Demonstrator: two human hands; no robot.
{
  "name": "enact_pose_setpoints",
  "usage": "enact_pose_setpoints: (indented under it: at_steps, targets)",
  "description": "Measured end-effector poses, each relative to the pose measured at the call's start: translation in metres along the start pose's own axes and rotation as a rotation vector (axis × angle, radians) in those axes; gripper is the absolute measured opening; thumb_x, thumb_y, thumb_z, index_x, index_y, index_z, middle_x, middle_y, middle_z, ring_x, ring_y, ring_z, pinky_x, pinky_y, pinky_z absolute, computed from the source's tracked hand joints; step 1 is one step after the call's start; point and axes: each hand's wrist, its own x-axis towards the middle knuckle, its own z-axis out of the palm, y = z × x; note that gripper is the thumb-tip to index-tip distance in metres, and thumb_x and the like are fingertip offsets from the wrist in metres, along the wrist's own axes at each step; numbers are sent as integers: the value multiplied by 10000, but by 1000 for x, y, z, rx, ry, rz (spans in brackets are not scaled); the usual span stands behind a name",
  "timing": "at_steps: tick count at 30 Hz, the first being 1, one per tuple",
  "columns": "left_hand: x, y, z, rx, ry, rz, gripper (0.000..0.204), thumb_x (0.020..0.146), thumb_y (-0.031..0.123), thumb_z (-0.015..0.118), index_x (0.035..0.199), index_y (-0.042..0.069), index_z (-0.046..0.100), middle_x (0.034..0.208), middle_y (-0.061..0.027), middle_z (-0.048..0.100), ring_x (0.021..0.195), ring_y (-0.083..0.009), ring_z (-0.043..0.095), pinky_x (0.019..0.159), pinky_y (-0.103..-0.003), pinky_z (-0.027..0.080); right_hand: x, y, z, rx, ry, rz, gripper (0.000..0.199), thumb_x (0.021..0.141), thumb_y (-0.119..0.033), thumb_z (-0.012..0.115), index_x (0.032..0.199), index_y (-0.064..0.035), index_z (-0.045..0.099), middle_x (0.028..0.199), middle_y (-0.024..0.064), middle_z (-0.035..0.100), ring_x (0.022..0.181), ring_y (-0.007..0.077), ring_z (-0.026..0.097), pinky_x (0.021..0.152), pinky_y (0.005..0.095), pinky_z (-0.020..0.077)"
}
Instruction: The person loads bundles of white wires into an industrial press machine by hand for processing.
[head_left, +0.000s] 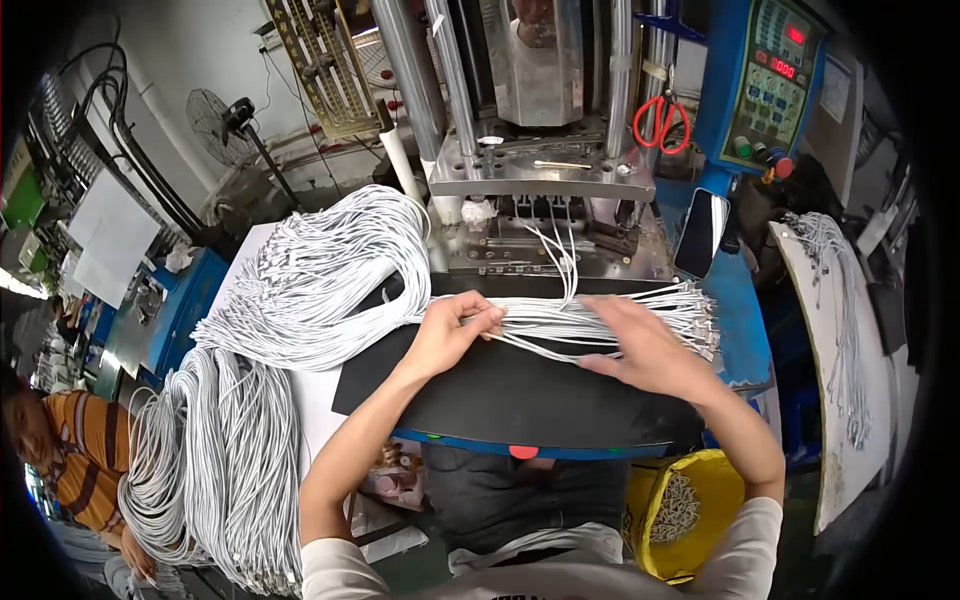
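Observation:
A bundle of white cables (545,325) lies across the black mat in front of me, its connector ends fanned out to the right. My left hand (455,330) pinches a few strands at the bundle's left end, thumb against fingers. Over the right part of the bundle, my right hand (645,345) has its thumb and fingers apart, with nothing gripped between them. Several cables (565,260) run up from the bundle into the metal mould (545,175) of the press. A large looped heap of white cables (330,270) lies to the left.
More cables (235,450) hang off the table at left, near a person in a striped shirt (90,450). Red-handled scissors (660,125) hang by the press column. A phone (702,232) leans below the control panel (775,80). A yellow bag (700,500) stands below right.

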Motion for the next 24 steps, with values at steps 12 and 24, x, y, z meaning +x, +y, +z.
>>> enact_pose_setpoints:
  at_steps: [12, 24]
  targets:
    - [-37, -4, -86, -452, 57, 192, 329, 1057, 321, 621, 1064, -5, 663, 919, -104, 733, 926, -180, 700, 915, -339, 534, -15, 27, 8, -496, 315, -59, 259, 782, -56, 711, 1018, -44, 605, 845, 104, 569, 814, 330, 600, 729, 446, 502]
    - [-42, 28, 78, -698, -620, -431, 265, 1061, 221, 626, 1188, -8, 672, 884, -33, 687, 696, -97, 612, 656, -237, 502, -6, -10, 19, -483, 0, 7, 244, 831, -37, 634, 1074, -36, 617, 1131, 156, 575, 967, 350, 652, 729, 438, 548]
